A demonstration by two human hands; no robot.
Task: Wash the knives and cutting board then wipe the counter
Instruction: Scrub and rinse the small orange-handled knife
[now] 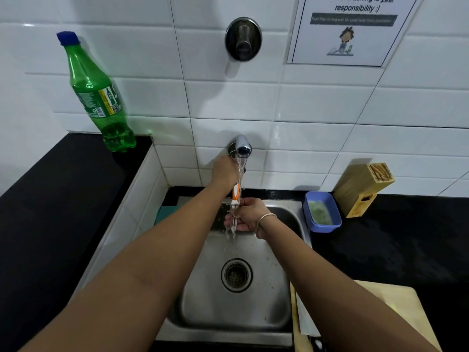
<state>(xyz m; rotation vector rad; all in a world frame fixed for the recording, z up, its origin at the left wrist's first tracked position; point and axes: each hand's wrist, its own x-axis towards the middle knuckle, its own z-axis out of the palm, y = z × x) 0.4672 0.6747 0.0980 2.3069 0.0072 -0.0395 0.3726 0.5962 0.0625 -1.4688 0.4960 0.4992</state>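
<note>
1. Surroundings: a green plastic bottle [97, 97] stands on the black counter [50, 199] at left. A blue tub [321, 212] and a wooden knife block [363, 188] sit at right. A pale cutting board [396, 313] lies beside the steel sink [236, 313], partly hidden by the right forearm.
2. Hands: the left hand [225, 171] is up at the chrome tap [242, 147]; whether it grips cannot be told. The right hand [250, 214] is curled around an orange-handled knife [236, 196] under the running water.
3. Materials: glossy white wall tiles, a round perforated drain [236, 275].
</note>
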